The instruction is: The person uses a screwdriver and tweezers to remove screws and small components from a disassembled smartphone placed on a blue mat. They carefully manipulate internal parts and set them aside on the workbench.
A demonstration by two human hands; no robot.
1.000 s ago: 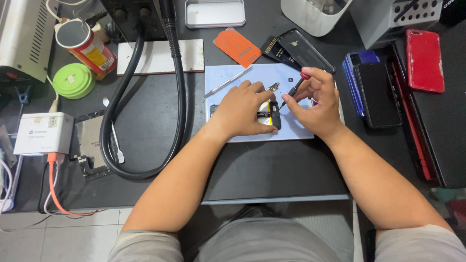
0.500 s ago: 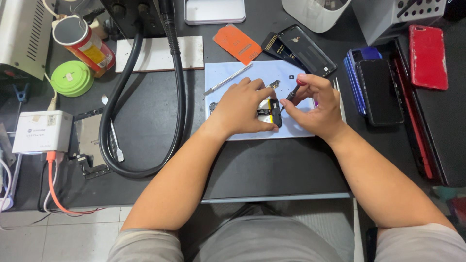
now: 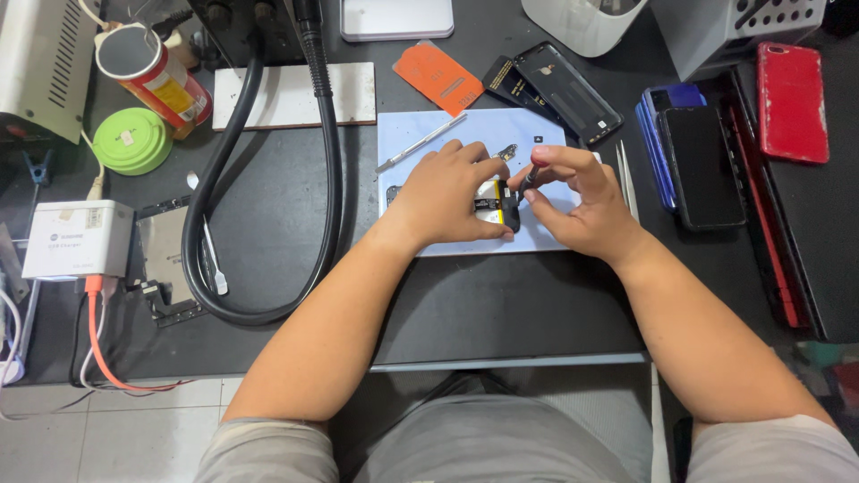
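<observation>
**Two hands at an opened phone on a pale blue mat**

At the far left of the dark worktop (image 3: 501,304) stands a white charger box (image 3: 79,238) with an orange cable (image 3: 98,344) running from it. Above it lie a green round tape dispenser (image 3: 132,139) and a red and yellow can (image 3: 152,76). A thick black hose (image 3: 259,206) loops across the worktop beside a white slab (image 3: 295,94).

Toward the middle lies a pale blue mat (image 3: 429,148), with a thin metal tool (image 3: 420,143) on its upper left part and an orange card (image 3: 440,77) just beyond its top edge.

The left hand (image 3: 447,197) presses down on the mat, its fingers curled over and grasping a small opened phone (image 3: 497,204) that shows yellow and black inside. The phone lies on the mat, between both hands. The right hand (image 3: 582,206) touches the phone from the other side; its fingers pinch a small dark screwdriver (image 3: 530,177), tip down onto the phone.

Further right, a black back cover (image 3: 568,89) lies at the mat's top corner, tweezers (image 3: 626,179) at its right edge, then a dark phone (image 3: 702,165) on a blue one (image 3: 671,97), and a red phone (image 3: 792,103) at the far right.
</observation>
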